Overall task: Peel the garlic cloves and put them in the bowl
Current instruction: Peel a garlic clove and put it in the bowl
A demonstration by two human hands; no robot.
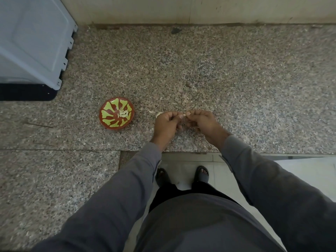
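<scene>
A small red bowl (117, 113) with a yellow-green pattern sits on the granite counter, left of my hands, with a few pale peeled cloves (123, 113) inside. My left hand (166, 123) and my right hand (203, 122) meet above the counter, fingers curled, pinching a small pale garlic clove (185, 115) between their fingertips. Another whitish clove or piece of skin (158, 114) lies on the counter just beyond my left hand, partly hidden by it.
A grey appliance (32, 44) on a dark base stands at the back left. A tiled wall (181, 10) runs along the counter's far edge. The counter's front edge (181, 152) lies just below my wrists, with floor and my feet beneath.
</scene>
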